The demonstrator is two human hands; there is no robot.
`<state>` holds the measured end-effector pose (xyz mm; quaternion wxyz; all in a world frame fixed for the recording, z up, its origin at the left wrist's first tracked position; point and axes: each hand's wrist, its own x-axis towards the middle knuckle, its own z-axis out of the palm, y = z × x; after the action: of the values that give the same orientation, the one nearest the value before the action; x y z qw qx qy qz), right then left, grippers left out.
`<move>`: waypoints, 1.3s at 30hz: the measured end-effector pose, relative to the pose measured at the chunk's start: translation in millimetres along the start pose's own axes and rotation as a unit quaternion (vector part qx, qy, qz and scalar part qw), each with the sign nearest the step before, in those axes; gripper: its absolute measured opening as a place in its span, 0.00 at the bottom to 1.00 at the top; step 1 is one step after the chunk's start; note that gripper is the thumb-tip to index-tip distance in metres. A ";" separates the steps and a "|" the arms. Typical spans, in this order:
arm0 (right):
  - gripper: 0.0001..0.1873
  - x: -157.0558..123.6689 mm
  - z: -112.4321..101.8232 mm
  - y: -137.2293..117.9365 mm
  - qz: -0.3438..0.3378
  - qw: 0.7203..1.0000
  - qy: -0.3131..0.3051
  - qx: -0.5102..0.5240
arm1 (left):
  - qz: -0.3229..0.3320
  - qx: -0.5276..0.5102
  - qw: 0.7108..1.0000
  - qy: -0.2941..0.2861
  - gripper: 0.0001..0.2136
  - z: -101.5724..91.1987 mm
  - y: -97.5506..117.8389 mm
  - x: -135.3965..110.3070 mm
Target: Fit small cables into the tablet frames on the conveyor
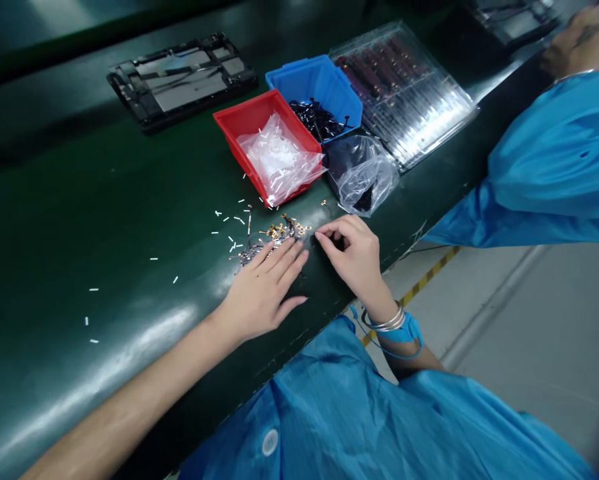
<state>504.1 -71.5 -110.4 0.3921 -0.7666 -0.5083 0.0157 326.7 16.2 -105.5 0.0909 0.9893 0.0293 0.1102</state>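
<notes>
Head view: our left hand (262, 293) lies flat, open, fingertips on the pile of tiny gold-tipped parts (274, 237) below the red bin (234, 130); our right hand (354, 253) pinches 1, apparently. Light, slippery, probably best pinched by fingertips.

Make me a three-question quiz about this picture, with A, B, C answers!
1. Where is the red bin?
A. Beside the blue bin
B. On the floor
C. Inside the clear tray

2. What colour is the wristband?
A. Yellow
B. Blue
C. Pink

3. How is the left hand?
A. In a fist
B. Lying flat, fingers out
C. Holding a bin

Answers: 1 A, the two bins touch side by side on the green belt. 2 B, it is blue, on the right hand's wrist. 3 B, its fingers spread by the pile of small parts.
</notes>
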 end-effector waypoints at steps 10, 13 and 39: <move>0.06 -13.9 1.5 -14.3 0.015 0.999 -0.012 -0.035 | 0.021 -0.088 0.996 -0.003 0.25 0.6 -4.6 -17.0; 0.06 -16.7 2.3 -17.2 0.016 0.999 -0.013 -0.047 | 0.018 -0.090 0.996 -0.007 0.25 2.1 -4.7 -16.7; 0.13 -34.7 -0.1 -16.9 -0.053 0.991 -0.009 -0.119 | 0.016 -0.077 0.997 0.002 0.25 3.6 -4.8 -16.3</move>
<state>474.4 -96.1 -112.9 0.2935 -0.7800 -0.5496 -0.0591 311.5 19.0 -113.3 0.1649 0.9795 0.0051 0.1156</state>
